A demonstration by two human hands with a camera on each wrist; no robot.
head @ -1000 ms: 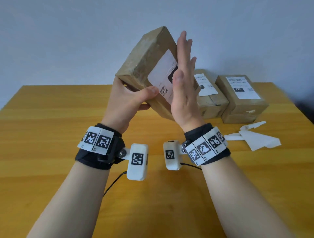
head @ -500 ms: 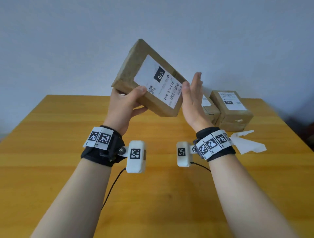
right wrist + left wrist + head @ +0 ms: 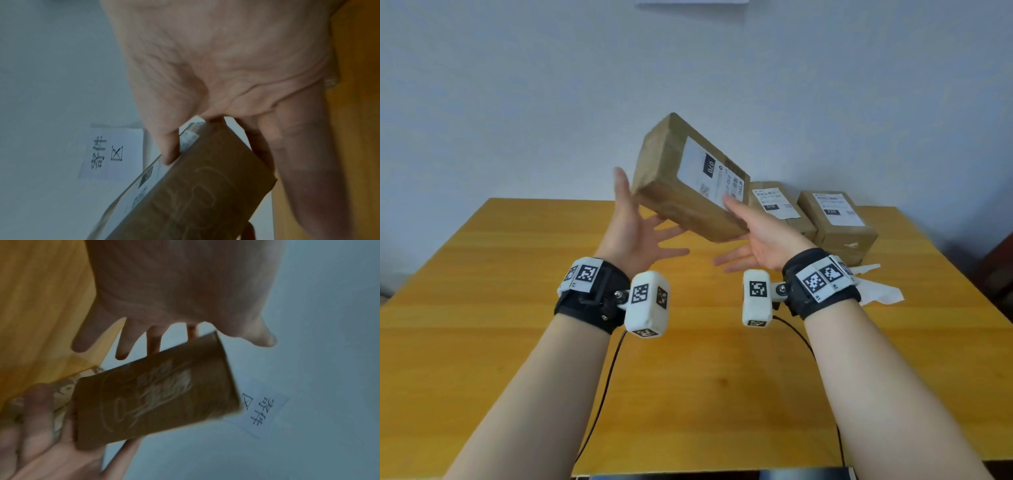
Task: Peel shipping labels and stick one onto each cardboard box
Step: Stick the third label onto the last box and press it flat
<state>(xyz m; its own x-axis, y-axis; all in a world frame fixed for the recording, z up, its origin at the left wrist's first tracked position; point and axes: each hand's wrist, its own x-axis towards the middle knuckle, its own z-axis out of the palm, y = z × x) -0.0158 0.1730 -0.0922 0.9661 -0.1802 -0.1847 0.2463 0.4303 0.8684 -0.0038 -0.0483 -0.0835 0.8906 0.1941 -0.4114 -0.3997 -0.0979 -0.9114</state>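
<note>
A brown cardboard box (image 3: 681,205) hangs tilted in the air above the table, with a white shipping label (image 3: 709,174) stuck on its upper face. My right hand (image 3: 743,236) grips its right end, thumb on the label and fingers underneath; the right wrist view shows the same box (image 3: 205,186). Beside the box's lower left corner my left hand (image 3: 643,233) is spread with straight fingers and holds nothing. From the left wrist I see the box's underside (image 3: 156,399) beyond those fingers.
Two more labelled boxes (image 3: 777,212) (image 3: 839,222) stand at the back right of the yellow wooden table (image 3: 482,308). White backing-paper scraps (image 3: 876,291) lie in front of them. A paper sign (image 3: 263,408) hangs on the wall behind.
My left hand has let go of the box and spread open. The right hand, flat on the label a second ago, has taken hold of the box, which moved to the right.
</note>
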